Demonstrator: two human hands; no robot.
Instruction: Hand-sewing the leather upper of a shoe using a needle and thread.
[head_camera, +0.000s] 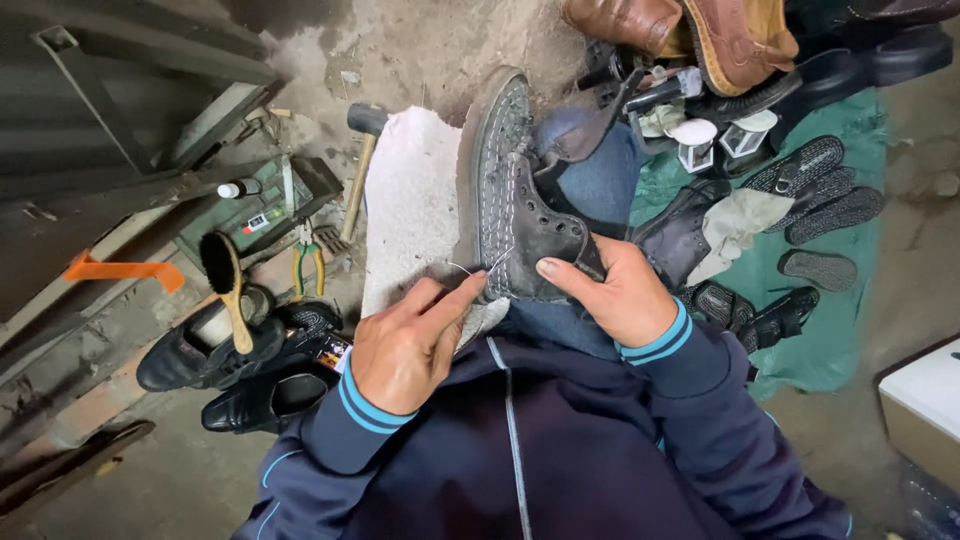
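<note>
Both hands on grey boot (510, 190): right fingers (570, 272) clamp heel, left fingers (445, 300) pinch thread (470, 268).

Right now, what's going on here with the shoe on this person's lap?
A person is hand-stitching a worn grey-black leather ankle boot lying sole-side left across their knee on a white cloth. The right hand grips the boot's upper, while the left hand pinches a thin pale thread running to the sole edge. A wooden-handled hammer, yellow-handled pliers and a wooden shoe brush lie to the left.
</note>
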